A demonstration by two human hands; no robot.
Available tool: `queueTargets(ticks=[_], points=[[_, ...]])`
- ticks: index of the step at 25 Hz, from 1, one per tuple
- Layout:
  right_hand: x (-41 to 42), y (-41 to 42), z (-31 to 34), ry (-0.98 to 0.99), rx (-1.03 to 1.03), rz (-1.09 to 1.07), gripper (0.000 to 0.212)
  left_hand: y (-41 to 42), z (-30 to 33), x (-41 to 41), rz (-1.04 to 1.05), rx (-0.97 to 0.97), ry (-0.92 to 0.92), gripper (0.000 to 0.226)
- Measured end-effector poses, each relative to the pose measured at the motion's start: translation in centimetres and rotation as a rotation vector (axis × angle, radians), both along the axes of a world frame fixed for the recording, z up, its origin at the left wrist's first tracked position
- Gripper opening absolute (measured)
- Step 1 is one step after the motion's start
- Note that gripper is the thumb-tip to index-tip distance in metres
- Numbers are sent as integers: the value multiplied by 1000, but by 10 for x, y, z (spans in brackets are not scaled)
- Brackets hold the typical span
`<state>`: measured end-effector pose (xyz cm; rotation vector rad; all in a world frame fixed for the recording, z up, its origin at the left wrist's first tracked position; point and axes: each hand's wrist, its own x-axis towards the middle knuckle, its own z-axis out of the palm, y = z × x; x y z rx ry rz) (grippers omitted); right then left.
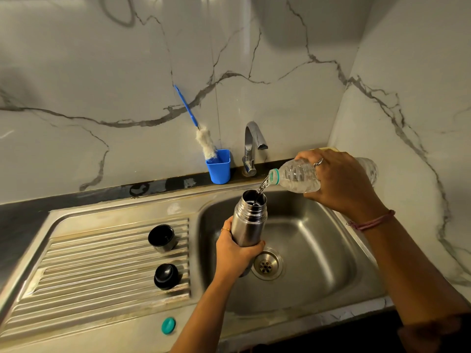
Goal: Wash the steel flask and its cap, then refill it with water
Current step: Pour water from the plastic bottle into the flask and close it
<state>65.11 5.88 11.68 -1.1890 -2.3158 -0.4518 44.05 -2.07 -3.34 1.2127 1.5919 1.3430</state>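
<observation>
Nearby: cup lid (161, 237), stopper (167, 276) on drainboard (102, 271); left hand (235, 253) grasps flask (250, 219), right hand (339, 182) bottle (297, 178).

Soft, dimmish indoor light is falling from above, leaving the marble wall (254, 72) an even grey-white with broad, faint shadows darkening its top corners. Dull highlights are glinting off the steel sink (318, 250) basin and the tap (251, 143). The wide lens is bending straight edges near the borders, and the picture is staying sharp at the centre, softening slightly outward.
</observation>
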Motion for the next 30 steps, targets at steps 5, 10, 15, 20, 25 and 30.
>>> queueTargets(ticks=[5,10,15,20,25,30], points=[[2,2,3,-13,31,-4,72,0,-2,0,14,-6,4,75],[1,2,9,-12,73,4,68,1,-2,-2,2,-13,14,73],[1,0,14,-15,89,10,69,0,-1,-1,1,-11,3,75],[2,1,16,-33,97,-7,72,0,-1,-1,4,-16,-6,73],[2,2,19,-34,124,-5,69,-1,-1,-1,5,-16,-10,71],[3,3,19,-42,132,-4,69,0,-2,-1,14,-19,-10,72]])
